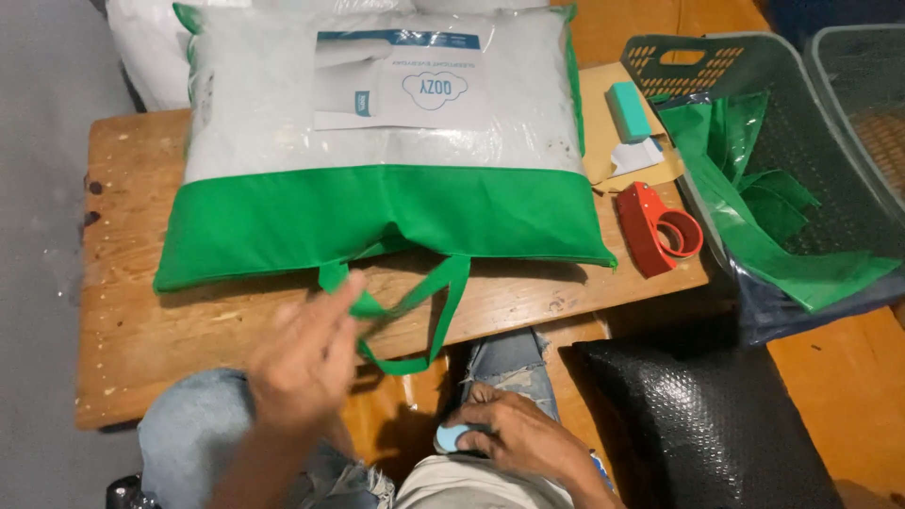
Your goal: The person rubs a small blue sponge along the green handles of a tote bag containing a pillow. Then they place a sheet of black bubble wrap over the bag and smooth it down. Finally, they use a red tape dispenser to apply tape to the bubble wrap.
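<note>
A packed pillow in a clear bag with a green fabric band (377,212) lies across a low wooden table (141,330). Its green carry handle (438,311) hangs over the front edge. My left hand (302,363) hovers at the handle, fingers loosely curled and touching the green strap; a firm grip is not visible. My right hand (514,438) rests on my lap, fingers closed over a small light-blue object (451,437) by my jeans knee.
A red tape dispenser (660,231) sits at the table's right end, near a teal block (627,110) on brown paper. A dark plastic basket (801,151) holds green bags. A black bubble-wrap bundle (698,424) lies on the orange floor.
</note>
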